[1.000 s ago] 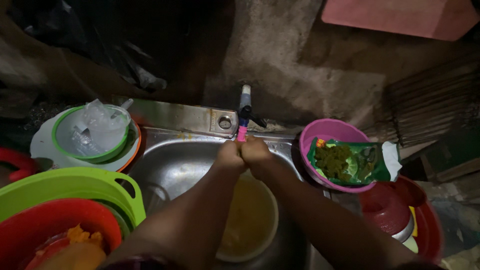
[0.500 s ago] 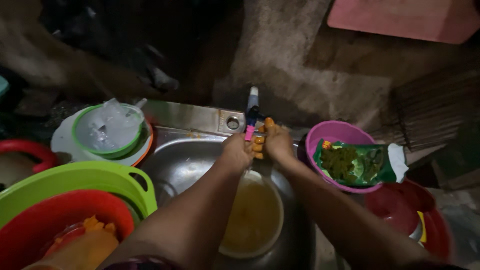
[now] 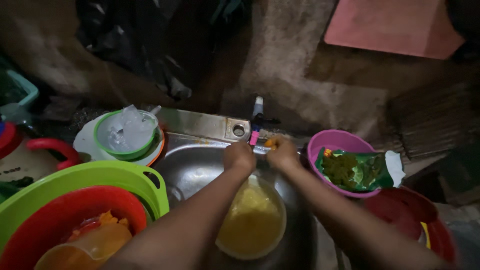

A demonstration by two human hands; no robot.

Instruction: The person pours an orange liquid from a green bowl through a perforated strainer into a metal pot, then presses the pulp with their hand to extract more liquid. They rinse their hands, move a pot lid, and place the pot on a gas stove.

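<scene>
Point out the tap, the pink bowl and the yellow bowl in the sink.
tap [image 3: 256, 120], head view, on its upright body
pink bowl [image 3: 334, 138], head view, on its far rim
yellow bowl [image 3: 252, 220], head view, on its inside

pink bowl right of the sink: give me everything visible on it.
The pink bowl is round, plastic-looking, with a smooth rolled rim. It sits upright just right of the steel sink, overlapping a red basin on its lower right. A green printed packet lies across its mouth, hiding the inside. The right hand is close beside it; contact cannot be told.
</scene>
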